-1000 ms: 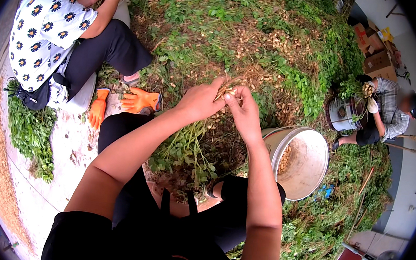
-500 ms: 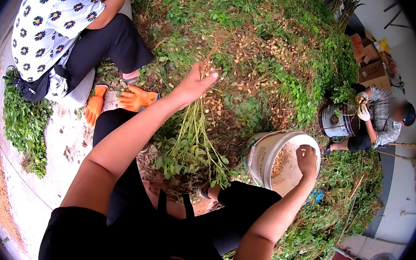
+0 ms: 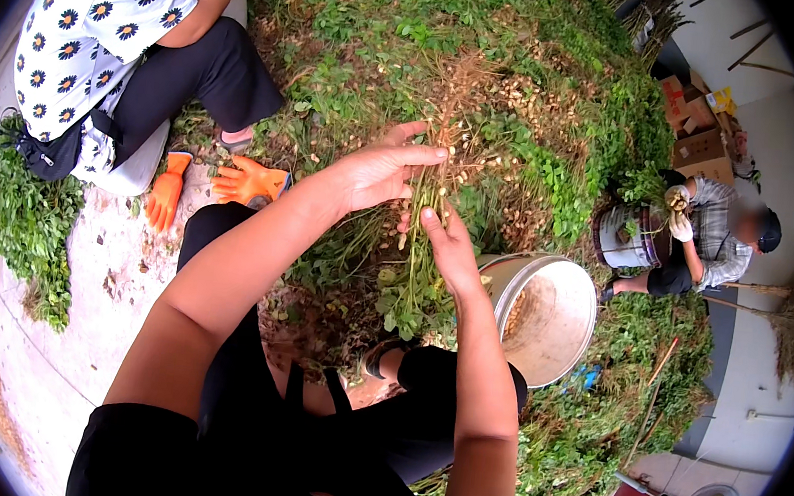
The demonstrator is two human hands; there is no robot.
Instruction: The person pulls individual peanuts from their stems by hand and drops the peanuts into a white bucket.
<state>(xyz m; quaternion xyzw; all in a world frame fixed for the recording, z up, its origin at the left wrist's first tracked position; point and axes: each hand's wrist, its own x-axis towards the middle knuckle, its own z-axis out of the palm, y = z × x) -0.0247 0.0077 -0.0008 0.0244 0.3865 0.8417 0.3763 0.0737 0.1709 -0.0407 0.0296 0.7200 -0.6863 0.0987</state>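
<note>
My left hand [image 3: 380,169] holds a peanut plant [image 3: 414,268] up by its root end, the green leafy stems hanging down over my lap. Pale pods cluster at the top by my fingers. My right hand [image 3: 449,248] is raised against the stems just under the pods, fingers pinching at them. A metal bucket [image 3: 566,343] with some pods in its bottom stands just right of my right forearm. A large heap of uprooted peanut plants [image 3: 487,86] lies in front of me.
A person in a flower-print top sits at the upper left beside a pair of orange gloves [image 3: 233,182]. Another person in a plaid shirt sits at the right with a bucket [image 3: 620,239]. Stripped green stalks [image 3: 31,225] pile at the left, more at the lower right.
My right hand went out over the metal bucket, then came back up to the plant's pods. My left hand kept holding the plant up.
</note>
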